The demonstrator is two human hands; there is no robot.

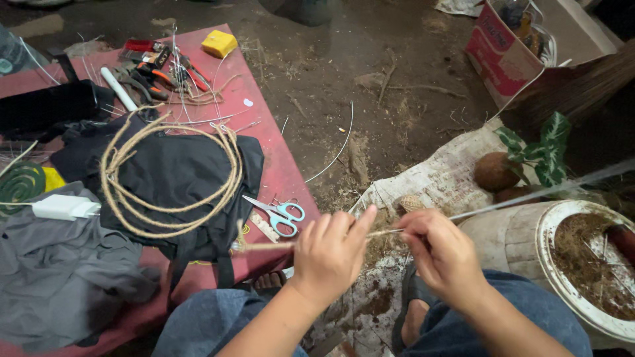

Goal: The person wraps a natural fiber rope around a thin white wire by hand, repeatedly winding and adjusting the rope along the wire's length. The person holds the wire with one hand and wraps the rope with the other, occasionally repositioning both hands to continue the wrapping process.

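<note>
Coiled rope (pixel 169 175) on black cloth (pixel 178 165) at left. Scissors (pixel 281 215) just right of it on red mat (pixel 278 158). Left hand (pixel 331 254) pinched on rope end (pixel 264 246). Right hand (pixel 443 254) closed on thin strand (pixel 390 232), probably wire. White pot (pixel 582 264) far right.

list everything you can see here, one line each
rope coil: one, tan, on the black bag
black bag: one, on the red mat
red mat: one, left floor
scissors: one, pale blue handles, mat edge
pliers: a few, orange and red handles, mat top
yellow block: one, mat top
white charger: one, left
white bucket: one, brown fibre inside, right
cardboard box: one, red and white, top right
left hand: pinching rope strand
right hand: pinching same strand
</note>
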